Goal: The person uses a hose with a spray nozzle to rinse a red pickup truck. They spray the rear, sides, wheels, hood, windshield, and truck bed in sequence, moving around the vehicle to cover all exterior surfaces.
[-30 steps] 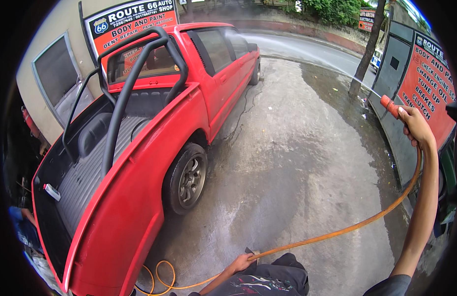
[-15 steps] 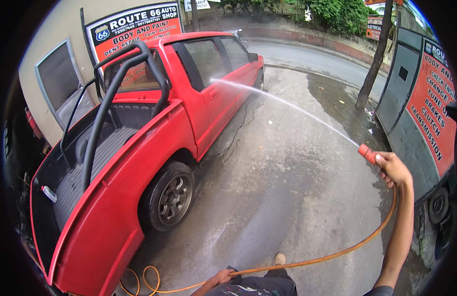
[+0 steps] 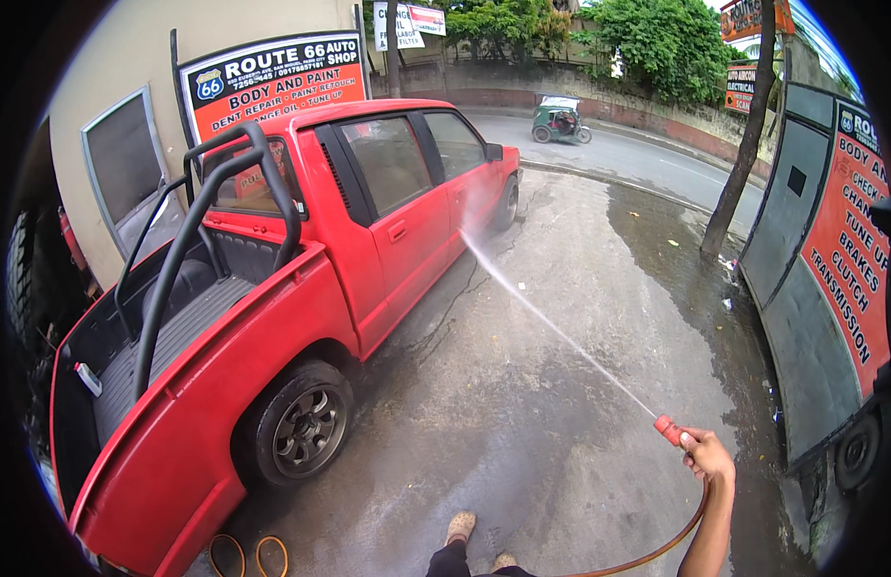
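Observation:
My right hand (image 3: 707, 454), at the lower right, is closed on a red hose nozzle (image 3: 668, 429). From the nozzle a thin water jet (image 3: 561, 332) shoots up and left and breaks into mist against the side of a red pickup truck (image 3: 407, 252), low by its front door. The orange hose (image 3: 647, 558) curves from below my right hand to the lower edge. Loops of orange hose (image 3: 271, 540) lie near the truck's rear wheel (image 3: 306, 430). My left hand is out of the picture.
A small white bottle (image 3: 88, 378) lies in the truck bed under a black roll bar (image 3: 166, 279). To the right stand a grey metal gate (image 3: 787, 221) and a tree trunk (image 3: 743, 154). A green tricycle (image 3: 559, 121) is on the road beyond. The concrete (image 3: 561, 250) is partly wet.
My right hand and the nozzle have moved lower and left, and the jet lands farther forward and lower on the truck. My left hand has left the view. A tricycle shows on the road.

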Demonstrator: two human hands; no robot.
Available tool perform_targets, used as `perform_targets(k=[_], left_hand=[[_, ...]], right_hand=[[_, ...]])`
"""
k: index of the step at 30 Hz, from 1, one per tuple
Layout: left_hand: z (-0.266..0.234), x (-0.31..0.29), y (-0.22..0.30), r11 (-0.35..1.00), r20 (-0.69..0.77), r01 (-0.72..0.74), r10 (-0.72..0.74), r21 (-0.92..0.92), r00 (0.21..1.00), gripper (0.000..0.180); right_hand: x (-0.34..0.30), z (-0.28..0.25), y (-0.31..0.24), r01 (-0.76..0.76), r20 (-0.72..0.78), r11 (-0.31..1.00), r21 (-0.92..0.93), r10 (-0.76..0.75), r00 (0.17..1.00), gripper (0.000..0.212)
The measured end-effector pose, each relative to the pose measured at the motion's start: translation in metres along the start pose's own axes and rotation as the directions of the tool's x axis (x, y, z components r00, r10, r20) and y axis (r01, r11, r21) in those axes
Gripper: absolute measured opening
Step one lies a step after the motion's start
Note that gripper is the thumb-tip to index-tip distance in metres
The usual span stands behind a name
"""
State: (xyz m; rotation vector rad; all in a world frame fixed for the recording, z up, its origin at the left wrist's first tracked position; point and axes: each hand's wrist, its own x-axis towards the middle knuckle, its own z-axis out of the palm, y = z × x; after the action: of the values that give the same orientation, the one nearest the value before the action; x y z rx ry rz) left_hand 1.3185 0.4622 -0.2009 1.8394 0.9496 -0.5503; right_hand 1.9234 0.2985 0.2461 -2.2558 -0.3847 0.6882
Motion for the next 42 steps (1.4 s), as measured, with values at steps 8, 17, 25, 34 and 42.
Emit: perform_targets(k=[8,17,25,34,42], left_hand=[[-0.005,0.021,0.002,0.996,0.035,0.089,-0.089,0.004,0.995,0.032],[-0.036,0.059,0.015,0.909,-0.176,0.364,-0.399,-0.203,0.9,0.033],[-0.063,0.037,0.005,0.798,-0.166,0.565,-0.598,-0.209,0.784,0.034],[-0.06,0.052,0.062,0.772,-0.235,0.606,-0.636,-0.19,0.736,0.032],[0.027,0.043,0.157,0.774,-0.289,0.612,-0.631,-0.164,0.72,0.029]], right_hand=[[0.092,0.061,-0.021,-0.007,0.223,0.999,0.042,-0.002,0.975,0.035],[0.212,0.23,-0.108,0.179,0.245,0.976,-0.124,-0.145,0.959,0.036],[0.26,0.323,-0.145,0.242,0.424,0.965,-0.103,-0.178,0.888,0.039],[0.299,0.339,-0.095,0.404,0.469,0.911,-0.085,-0.321,0.823,0.036],[0.374,0.248,-0.017,0.204,0.353,0.979,0.011,-0.195,0.915,0.035]])
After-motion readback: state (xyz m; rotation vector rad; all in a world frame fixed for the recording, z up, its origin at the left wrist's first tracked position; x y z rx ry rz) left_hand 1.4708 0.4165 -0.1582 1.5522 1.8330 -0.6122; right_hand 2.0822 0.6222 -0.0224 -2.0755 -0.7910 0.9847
